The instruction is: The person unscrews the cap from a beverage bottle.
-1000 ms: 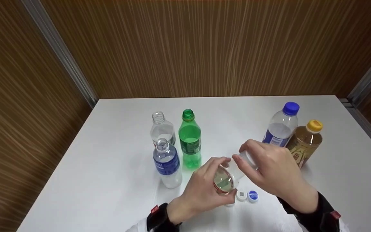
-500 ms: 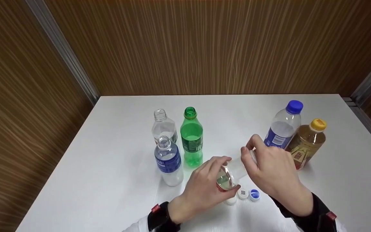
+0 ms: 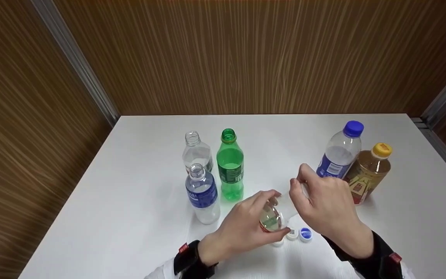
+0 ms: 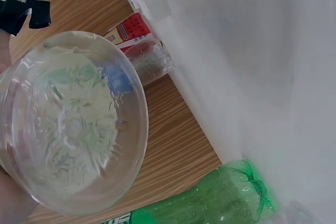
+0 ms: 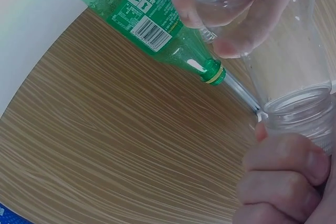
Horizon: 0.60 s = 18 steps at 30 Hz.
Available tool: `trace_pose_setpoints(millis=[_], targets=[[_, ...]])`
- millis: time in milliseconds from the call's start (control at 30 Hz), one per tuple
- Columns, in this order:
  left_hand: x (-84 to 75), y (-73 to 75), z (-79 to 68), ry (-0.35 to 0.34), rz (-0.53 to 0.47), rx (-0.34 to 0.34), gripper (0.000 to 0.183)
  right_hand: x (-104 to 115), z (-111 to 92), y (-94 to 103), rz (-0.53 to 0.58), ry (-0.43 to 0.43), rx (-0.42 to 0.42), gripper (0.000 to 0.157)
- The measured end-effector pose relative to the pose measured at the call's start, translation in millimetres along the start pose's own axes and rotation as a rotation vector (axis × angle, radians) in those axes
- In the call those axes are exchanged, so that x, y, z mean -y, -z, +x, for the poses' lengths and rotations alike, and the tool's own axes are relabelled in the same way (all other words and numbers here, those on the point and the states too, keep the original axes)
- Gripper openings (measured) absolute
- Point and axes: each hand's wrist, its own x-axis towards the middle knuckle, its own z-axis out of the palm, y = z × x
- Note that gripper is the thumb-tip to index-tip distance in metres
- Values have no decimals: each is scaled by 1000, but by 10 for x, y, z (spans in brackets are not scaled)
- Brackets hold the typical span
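My left hand (image 3: 242,224) grips the body of a clear plastic bottle (image 3: 271,220), its thumb and fingers spread round the sides. That bottle is tilted, with its round base (image 4: 76,124) turned toward the left wrist camera and its neck toward my right hand (image 3: 327,205). In the right wrist view, the threads of the clear bottle (image 5: 294,66) show above my curled right fingers (image 5: 286,166). My right thumb and forefinger pinch the bottle's cap (image 3: 305,189), which they mostly hide. Several loose caps, one blue and white (image 3: 305,234), one white (image 3: 292,233), lie just below the hands.
Left of my hands stand an uncapped green bottle (image 3: 230,166), an uncapped blue-labelled bottle (image 3: 203,195) and an uncapped clear bottle (image 3: 198,155). Behind my right hand are a blue-capped bottle (image 3: 341,151) and a yellow-capped brown bottle (image 3: 369,176). Wood-patterned panels (image 3: 223,58) border the white table (image 3: 130,201).
My right thumb and fingers have turned about the cap, and the right wrist has shifted slightly left. The left hand keeps its grip on the tilted bottle. The bottles on the table stay put.
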Motion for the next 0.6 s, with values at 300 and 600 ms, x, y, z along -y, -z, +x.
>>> trace_pose_setpoints(millis=[300,600], targets=[[27,49,17,-2,-44,39,66,-1,10,-3,25,55,-10,15],[12,97,36,27,-78,88,65,-32,10,-8,90,101,-33,14]])
